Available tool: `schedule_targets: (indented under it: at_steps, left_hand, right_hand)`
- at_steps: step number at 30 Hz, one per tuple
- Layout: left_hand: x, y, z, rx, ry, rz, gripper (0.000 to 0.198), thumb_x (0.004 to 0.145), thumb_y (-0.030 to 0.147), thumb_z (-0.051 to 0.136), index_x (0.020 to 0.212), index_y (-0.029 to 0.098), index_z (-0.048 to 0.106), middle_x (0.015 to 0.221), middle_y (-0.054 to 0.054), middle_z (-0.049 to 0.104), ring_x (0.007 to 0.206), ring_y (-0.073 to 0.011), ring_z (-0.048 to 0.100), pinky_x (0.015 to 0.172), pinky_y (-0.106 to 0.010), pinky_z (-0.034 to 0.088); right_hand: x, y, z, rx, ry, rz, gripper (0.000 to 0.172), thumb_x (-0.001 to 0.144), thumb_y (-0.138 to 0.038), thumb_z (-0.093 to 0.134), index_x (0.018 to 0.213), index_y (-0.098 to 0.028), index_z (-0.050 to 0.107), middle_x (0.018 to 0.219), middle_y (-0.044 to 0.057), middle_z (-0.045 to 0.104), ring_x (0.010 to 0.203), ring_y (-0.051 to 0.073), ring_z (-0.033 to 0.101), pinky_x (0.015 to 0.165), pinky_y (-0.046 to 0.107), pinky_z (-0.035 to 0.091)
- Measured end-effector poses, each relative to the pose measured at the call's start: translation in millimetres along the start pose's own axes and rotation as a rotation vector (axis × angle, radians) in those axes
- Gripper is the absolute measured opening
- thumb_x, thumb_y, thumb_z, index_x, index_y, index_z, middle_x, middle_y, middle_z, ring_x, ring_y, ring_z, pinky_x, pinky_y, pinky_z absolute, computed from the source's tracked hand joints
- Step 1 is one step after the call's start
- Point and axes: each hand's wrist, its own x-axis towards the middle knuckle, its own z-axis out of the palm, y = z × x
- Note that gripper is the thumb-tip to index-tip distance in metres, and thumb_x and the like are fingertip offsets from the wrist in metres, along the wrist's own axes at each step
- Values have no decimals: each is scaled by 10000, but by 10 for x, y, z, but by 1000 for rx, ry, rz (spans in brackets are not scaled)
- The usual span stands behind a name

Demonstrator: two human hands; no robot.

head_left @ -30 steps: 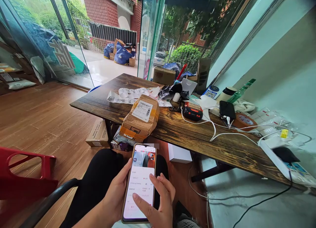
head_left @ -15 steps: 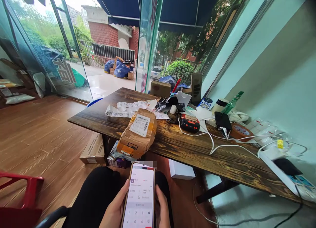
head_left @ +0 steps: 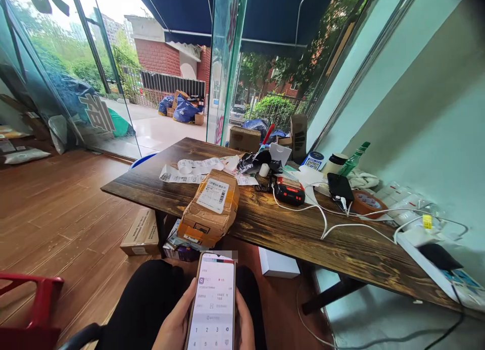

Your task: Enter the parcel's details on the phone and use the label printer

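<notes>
left hand [head_left: 175, 326] gripping phone [head_left: 212, 304] | right hand [head_left: 244, 326] cupping its other edge | parcel [head_left: 210, 207] lying on table [head_left: 288, 231] ahead

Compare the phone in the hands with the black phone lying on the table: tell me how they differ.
The held phone has a lit white screen showing a keypad; the black phone on the table has a dark screen. The held phone sits low in the view, between the left hand and right hand; the black phone lies on the wooden table with a white cable at its near end. Both are slim rectangular slabs.
</notes>
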Motion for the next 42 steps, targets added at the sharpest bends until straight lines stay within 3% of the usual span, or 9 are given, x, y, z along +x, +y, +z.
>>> schedule_targets:
  at_steps: [4, 8, 13, 21, 29, 33, 38, 42]
  left_hand:
    - [-99, -20, 74, 9, -76, -39, 590, 800, 469, 589, 1251, 93, 533, 976, -142, 722, 914, -312, 673, 866, -408, 494]
    - [-120, -26, 78, 11, -70, -79, 589, 798, 476, 582, 1240, 90, 536, 979, -143, 721, 888, -308, 679, 860, -415, 498]
    - [-139, -14, 109, 32, -60, -85, 598, 789, 477, 590, 1240, 87, 534, 979, -147, 720, 889, -313, 678, 851, -420, 505]
    - [-179, -38, 139, 32, -68, -63, 574, 829, 460, 536, 1252, 73, 522, 1005, -161, 710, 924, -310, 667, 868, -417, 503]
    - [-168, -63, 137, 57, -66, 17, 554, 837, 440, 538, 1281, 111, 498, 1044, -152, 700, 932, -292, 665, 876, -405, 501]
    - [-181, -48, 149, 82, -65, -36, 603, 819, 488, 541, 1268, 87, 506, 1023, -167, 702, 923, -310, 666, 854, -418, 509]
    - [-194, -30, 158, 71, -18, -76, 611, 820, 477, 538, 1276, 74, 490, 980, -167, 714, 915, -320, 668, 839, -428, 511]
    - [-190, -32, 161, 60, -38, -87, 625, 803, 485, 563, 1272, 78, 496, 967, -161, 719, 892, -318, 676, 836, -424, 511]
  right_hand:
    - [-134, -288, 45, 115, -150, 46, 753, 651, -583, 652, 1290, -239, 452, 1296, 104, 573, 1191, 320, 524, 964, 484, 467]
    - [-117, -441, 47, 84, -156, 135, 644, 689, -501, 659, 1244, -234, 470, 1249, 109, 598, 1136, 303, 563, 947, 468, 480]
    - [-73, -475, 54, -4, -177, 127, 544, 766, -485, 608, 1219, -241, 434, 1228, 108, 600, 1088, 267, 591, 922, 439, 499]
    - [-99, -565, 128, -4, -166, 170, 644, 700, -508, 668, 1205, -233, 378, 1205, 107, 596, 1057, 255, 598, 898, 418, 510]
    - [-122, -563, 174, -34, -206, 152, 788, 584, -376, 743, 1224, -250, 301, 1216, 105, 567, 1078, 273, 577, 915, 438, 494]
    - [-109, -582, 147, 60, -197, 181, 698, 676, -497, 657, 1232, -234, 328, 1268, 113, 544, 1132, 276, 544, 944, 437, 461]
    - [-40, -594, 105, 77, -162, 228, 445, 754, -453, 598, 1117, -261, 427, 1133, 48, 609, 1034, 240, 582, 906, 416, 481]
    - [15, -582, 91, 82, -176, 181, 396, 758, -465, 601, 1068, -272, 447, 1081, 29, 612, 988, 231, 596, 861, 405, 507]
